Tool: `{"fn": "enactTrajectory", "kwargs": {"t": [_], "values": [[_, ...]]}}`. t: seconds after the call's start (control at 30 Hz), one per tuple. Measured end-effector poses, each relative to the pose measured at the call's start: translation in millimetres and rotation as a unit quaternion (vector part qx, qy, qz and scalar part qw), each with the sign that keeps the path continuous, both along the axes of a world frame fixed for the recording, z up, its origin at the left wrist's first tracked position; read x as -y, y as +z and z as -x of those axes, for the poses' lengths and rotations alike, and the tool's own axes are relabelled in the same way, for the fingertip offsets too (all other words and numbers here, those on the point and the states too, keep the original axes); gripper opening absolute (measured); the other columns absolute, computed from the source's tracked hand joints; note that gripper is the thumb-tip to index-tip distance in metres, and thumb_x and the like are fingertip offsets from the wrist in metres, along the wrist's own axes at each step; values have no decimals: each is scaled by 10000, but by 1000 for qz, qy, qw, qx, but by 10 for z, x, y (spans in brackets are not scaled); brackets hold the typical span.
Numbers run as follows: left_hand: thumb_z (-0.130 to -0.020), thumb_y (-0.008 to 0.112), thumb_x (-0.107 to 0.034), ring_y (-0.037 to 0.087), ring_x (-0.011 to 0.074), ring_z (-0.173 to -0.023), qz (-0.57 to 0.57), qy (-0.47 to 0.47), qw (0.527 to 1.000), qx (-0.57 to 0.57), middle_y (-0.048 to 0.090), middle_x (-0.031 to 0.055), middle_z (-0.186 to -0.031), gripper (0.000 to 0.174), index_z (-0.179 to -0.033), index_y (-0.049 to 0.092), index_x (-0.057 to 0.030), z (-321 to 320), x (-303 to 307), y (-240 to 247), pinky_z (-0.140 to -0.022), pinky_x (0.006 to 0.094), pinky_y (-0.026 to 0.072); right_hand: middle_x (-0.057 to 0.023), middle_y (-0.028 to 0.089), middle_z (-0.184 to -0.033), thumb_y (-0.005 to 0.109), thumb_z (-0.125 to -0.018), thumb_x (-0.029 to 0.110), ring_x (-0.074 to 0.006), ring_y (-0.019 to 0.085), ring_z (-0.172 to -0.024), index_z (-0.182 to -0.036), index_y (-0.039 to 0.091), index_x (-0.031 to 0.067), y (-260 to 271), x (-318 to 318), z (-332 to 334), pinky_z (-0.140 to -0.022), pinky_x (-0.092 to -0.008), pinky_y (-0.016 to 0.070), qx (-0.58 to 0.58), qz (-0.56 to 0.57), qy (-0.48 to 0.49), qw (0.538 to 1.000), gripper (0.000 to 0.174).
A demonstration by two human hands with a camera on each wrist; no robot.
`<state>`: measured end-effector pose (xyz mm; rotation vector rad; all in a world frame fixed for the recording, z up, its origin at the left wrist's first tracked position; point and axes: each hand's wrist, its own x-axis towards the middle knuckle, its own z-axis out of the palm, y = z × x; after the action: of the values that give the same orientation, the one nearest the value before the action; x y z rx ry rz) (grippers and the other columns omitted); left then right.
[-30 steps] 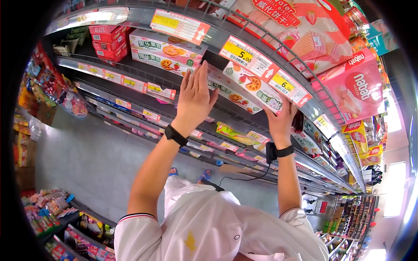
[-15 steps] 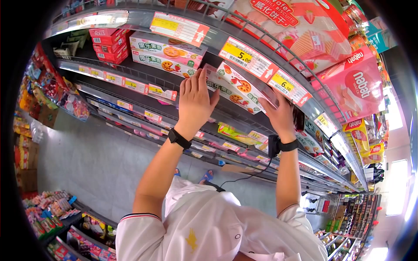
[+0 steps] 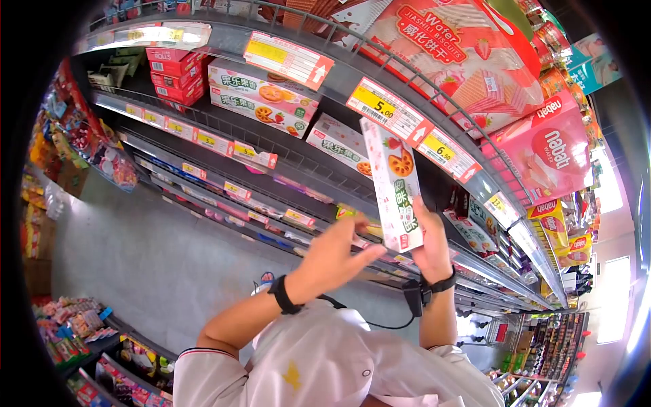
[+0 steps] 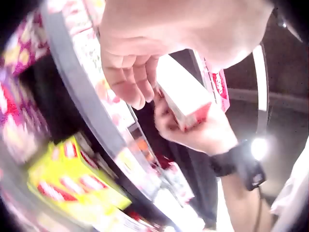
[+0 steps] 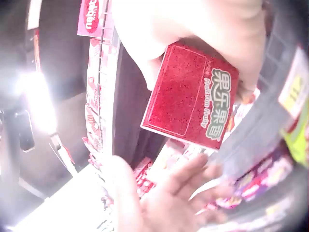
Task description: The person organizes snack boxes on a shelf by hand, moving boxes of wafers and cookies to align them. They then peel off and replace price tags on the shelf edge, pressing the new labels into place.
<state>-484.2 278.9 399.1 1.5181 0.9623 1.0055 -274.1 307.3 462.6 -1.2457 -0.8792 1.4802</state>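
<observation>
My right hand [image 3: 434,247] grips a long white and pink biscuit box [image 3: 392,197] with fruit tart pictures, near its lower end. The box stands tilted in front of the shelf. Its red end panel [image 5: 181,96] faces the right wrist camera, the hand wrapped over the sides. Just left of the box is my left hand [image 3: 332,258], holding nothing, thumb pointing toward the box. In the left wrist view its fingers [image 4: 128,79] hang relaxed beside the box's white side [image 4: 183,89]. A matching box [image 3: 337,146] lies on the shelf behind.
Two more such boxes [image 3: 261,102] are stacked left on the shelf, beside small red boxes [image 3: 178,74]. A wire rail and price tags [image 3: 380,102] run along the shelf edge above. Large wafer packs [image 3: 447,57] fill the upper shelf. Grey floor [image 3: 156,230] lies below.
My right hand has drawn the biscuit box off the shelf toward me and turned it more upright. My left hand has come down and right, away from the shelf boxes.
</observation>
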Motion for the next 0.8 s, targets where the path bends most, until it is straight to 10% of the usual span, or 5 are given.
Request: {"fn": "enactTrajectory", "kwargs": {"t": [0.23, 0.57, 0.7, 0.8], "values": [[-878, 836, -129, 647, 157, -1133, 18, 65, 981, 185, 654, 119, -1205, 609, -1369, 512, 29, -99, -124, 49, -916, 309, 571, -134, 596, -1392, 714, -983, 117, -232, 578, -1282, -1428, 460, -52, -136, 74, 86, -1104, -395, 447, -84, -110, 72, 988, 540], [-952, 738, -30, 605, 188, -1238, -80, 66, 975, 198, 605, 139, -1335, 544, -1440, 504, 33, 448, -1312, 172, -1041, 350, 522, -74, 627, -1360, 673, -1014, 38, -171, 592, -1266, -1501, 472, 32, -296, -356, -401, -1100, -359, 487, 144, -233, -116, 955, 527], [-960, 739, -122, 670, 353, -1049, -363, 288, 869, -172, 648, 176, -1214, 583, -1476, 492, -13, 441, -1518, 18, -866, 390, 558, -125, 622, -1373, 720, -989, 55, -187, 586, -1281, -1529, 455, -31, -465, -495, -290, -1108, -343, 472, 292, -323, -123, 892, 608], [-949, 712, -129, 670, 366, -1040, -328, 367, 836, -243, 656, 185, -1240, 556, -1458, 513, -26, 295, -1438, -85, -858, 428, 563, -172, 594, -1390, 751, -966, 62, -225, 582, -1306, -1602, 296, -7, -580, -510, -303, -1111, -369, 470, 358, -279, -94, 886, 784]]}}
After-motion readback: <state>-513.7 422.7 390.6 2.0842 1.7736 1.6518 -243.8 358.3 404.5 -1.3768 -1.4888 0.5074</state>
